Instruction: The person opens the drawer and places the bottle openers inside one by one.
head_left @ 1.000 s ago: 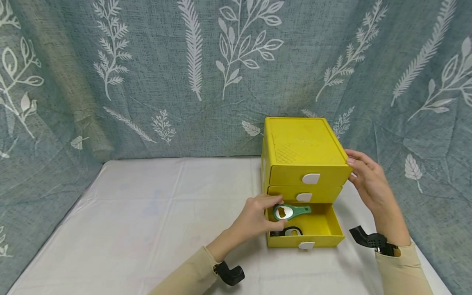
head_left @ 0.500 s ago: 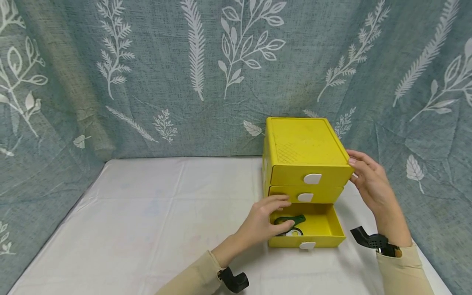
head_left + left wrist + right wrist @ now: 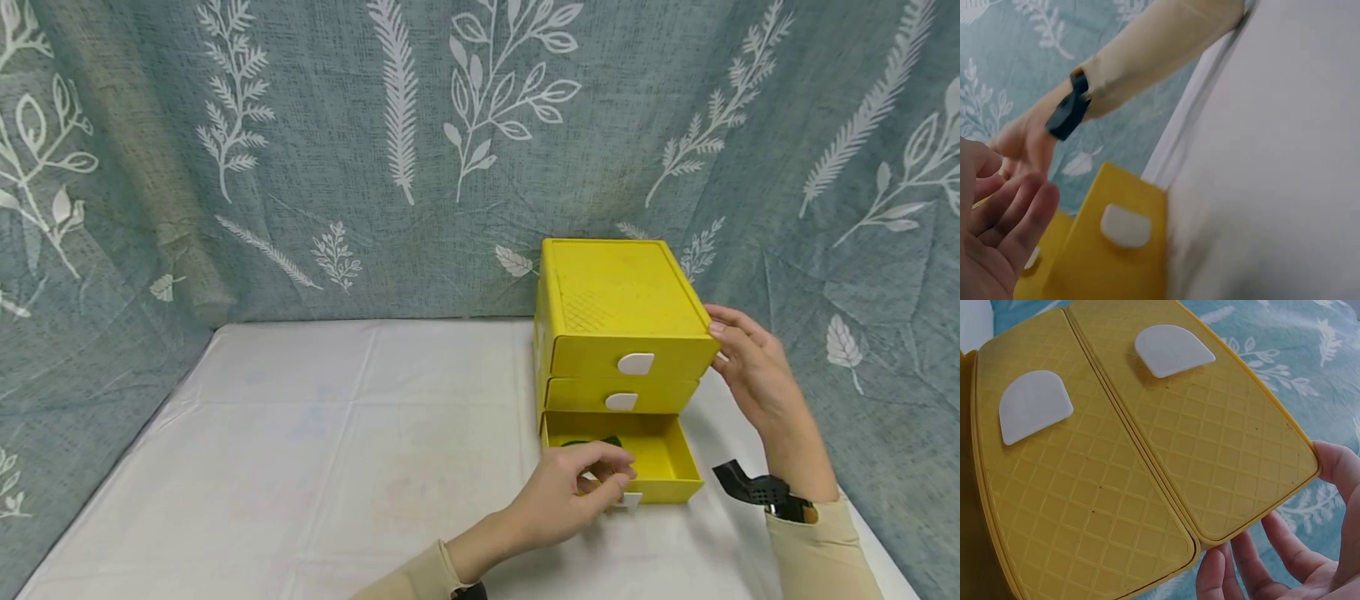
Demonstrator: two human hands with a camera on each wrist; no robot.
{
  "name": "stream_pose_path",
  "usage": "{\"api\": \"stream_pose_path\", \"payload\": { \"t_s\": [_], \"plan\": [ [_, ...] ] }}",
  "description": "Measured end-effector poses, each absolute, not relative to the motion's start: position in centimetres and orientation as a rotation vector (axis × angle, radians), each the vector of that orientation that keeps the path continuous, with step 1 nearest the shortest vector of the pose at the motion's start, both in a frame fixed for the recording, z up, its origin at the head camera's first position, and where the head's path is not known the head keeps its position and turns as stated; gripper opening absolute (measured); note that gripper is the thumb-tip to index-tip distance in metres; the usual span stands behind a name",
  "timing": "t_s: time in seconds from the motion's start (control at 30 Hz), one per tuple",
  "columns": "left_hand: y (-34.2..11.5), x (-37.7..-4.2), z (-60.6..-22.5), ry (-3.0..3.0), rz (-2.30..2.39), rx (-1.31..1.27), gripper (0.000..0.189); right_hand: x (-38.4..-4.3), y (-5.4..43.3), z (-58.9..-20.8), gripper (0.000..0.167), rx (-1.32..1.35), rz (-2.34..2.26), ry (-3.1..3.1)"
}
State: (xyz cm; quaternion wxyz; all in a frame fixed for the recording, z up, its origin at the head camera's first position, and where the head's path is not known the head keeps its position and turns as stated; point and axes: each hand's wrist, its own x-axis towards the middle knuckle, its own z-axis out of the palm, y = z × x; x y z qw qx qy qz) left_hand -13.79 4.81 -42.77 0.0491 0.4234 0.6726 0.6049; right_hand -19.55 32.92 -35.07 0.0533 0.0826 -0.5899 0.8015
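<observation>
A yellow cabinet point(image 3: 622, 287) of three drawers has its bottom drawer point(image 3: 671, 492) pulled out. Inside it, part of a green bottle opener point(image 3: 611, 440) shows behind my left hand point(image 3: 566, 492); the rest is hidden. That hand is over the left front of the drawer, fingers loosely bent and holding nothing. In the left wrist view its fingers are apart from the white handle point(image 3: 1125, 226). My right hand point(image 3: 753, 367) rests against the cabinet's right side, near the upper front corner. The right wrist view shows its thumb point(image 3: 1338, 464) at the corner and its fingers along the side wall.
The upper two drawers, with white handles point(image 3: 635, 363), are closed. A white cloth point(image 3: 300, 467) covers the table. Behind it hangs a blue-green curtain point(image 3: 322, 167) with white leaf prints, close to the cabinet's back.
My left hand has laid the green bottle opener in the bottom drawer beside another opener, released it, and moved down and right to the drawer front. The right hand stays put.
</observation>
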Motion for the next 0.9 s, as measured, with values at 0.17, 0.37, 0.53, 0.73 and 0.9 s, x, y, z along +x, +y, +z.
{"api": "stream_pose_path", "payload": {
  "t_s": [0.17,0.37,0.53,0.73,0.9],
  "plan": [
    [5.2,-12.8,-43.9,1.867,1.817,1.180,0.025,-19.4,32.9,-35.1,0.026,0.221,2.421,-1.813],
    [5.7,-12.2,-45.2,1.819,1.789,1.062,0.031,-19.5,32.9,-35.1,0.026,0.231,2.425,-1.804],
    [5.8,-12.0,-45.8,1.788,1.745,0.954,0.037,-19.5,32.9,-35.0,0.026,0.232,2.416,-1.815],
    [5.7,-12.0,-46.1,1.812,1.678,0.891,0.042,-19.5,32.8,-34.9,0.027,0.218,2.410,-1.829],
    [5.8,-11.9,-46.2,1.819,1.659,0.814,0.042,-19.5,32.8,-34.9,0.026,0.216,2.421,-1.815]
  ]
}}
